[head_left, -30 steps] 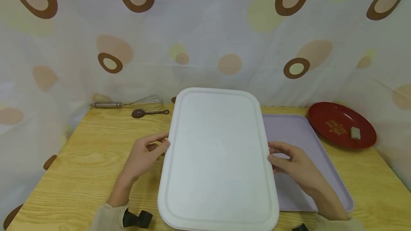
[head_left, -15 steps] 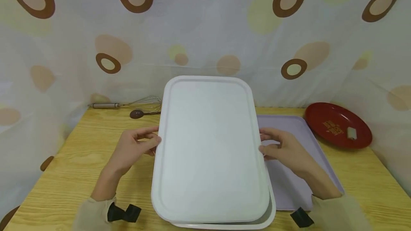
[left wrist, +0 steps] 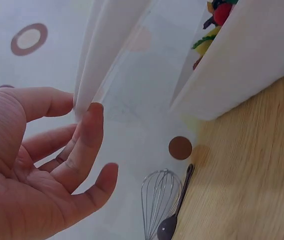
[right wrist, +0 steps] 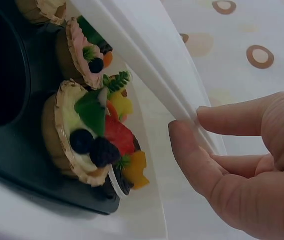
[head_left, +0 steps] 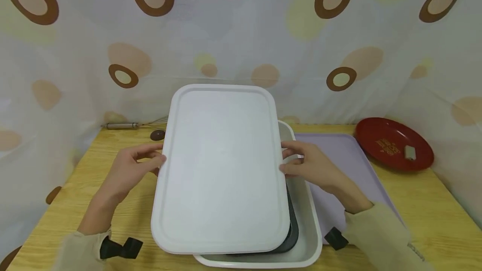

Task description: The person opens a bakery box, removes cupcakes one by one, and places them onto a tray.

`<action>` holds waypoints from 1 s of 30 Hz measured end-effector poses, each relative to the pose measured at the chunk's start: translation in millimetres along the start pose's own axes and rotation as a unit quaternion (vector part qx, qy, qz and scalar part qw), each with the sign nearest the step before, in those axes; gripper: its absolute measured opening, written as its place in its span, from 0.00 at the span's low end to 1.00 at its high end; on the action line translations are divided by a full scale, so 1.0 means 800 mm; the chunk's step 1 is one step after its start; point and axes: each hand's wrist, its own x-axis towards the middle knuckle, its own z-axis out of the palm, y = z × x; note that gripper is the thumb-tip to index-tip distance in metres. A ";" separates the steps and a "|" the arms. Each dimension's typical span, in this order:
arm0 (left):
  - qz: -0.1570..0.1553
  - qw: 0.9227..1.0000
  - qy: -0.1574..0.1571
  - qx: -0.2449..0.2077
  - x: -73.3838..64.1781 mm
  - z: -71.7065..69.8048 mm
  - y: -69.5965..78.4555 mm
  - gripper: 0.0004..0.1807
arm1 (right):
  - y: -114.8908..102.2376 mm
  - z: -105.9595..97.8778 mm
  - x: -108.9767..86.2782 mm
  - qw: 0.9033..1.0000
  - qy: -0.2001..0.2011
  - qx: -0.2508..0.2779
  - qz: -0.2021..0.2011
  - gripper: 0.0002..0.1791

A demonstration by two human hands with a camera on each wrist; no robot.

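Note:
A white rectangular lid is held up over a white plastic bin, shifted to the bin's left and covering most of it. My left hand pinches the lid's left edge between thumb and fingers. At the opposite edge, my right hand pinches it the same way. Inside the bin lies a dark muffin tin. The right wrist view shows several cupcakes in it, topped with cream, berries and fruit pieces. From the head, the lid hides these cakes.
A lavender tray lies to the bin's right, partly behind my right arm. Beyond it a red plate carries a small pale block. Back left are a whisk and a dark brown spoon. A patterned curtain borders the table.
Both hands have moved the lid up and to the left. The bin's right side and part of the muffin tin have come into view. The lid now covers more of the whisk and spoon.

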 end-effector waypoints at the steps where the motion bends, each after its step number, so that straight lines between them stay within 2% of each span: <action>1: 0.003 1.000 0.002 0.006 -0.002 -0.004 -0.001 0.23 | -0.001 0.003 0.004 1.000 -0.005 0.002 -0.003 0.34; 5: 0.005 1.000 0.004 0.019 -0.009 -0.021 -0.005 0.23 | -0.006 0.016 0.018 1.000 -0.022 0.008 -0.011 0.34; 12: -0.003 0.999 0.011 0.050 -0.022 -0.054 -0.013 0.24 | -0.018 0.042 0.039 0.998 -0.047 -0.018 -0.024 0.28; 17: -0.033 0.995 0.017 0.090 -0.032 -0.075 -0.020 0.26 | -0.027 0.064 0.048 0.998 -0.056 -0.024 -0.019 0.26; 24: -0.066 0.991 0.025 0.111 -0.046 -0.100 -0.033 0.28 | -0.037 0.090 0.060 0.997 -0.069 -0.022 -0.019 0.28; 28: -0.085 0.990 0.021 0.115 -0.052 -0.113 -0.044 0.30 | -0.044 0.107 0.066 0.998 -0.063 -0.010 -0.010 0.28; 30: -0.095 0.987 0.015 0.127 -0.054 -0.118 -0.049 0.30 | -0.046 0.115 0.070 0.998 -0.058 -0.024 -0.009 0.27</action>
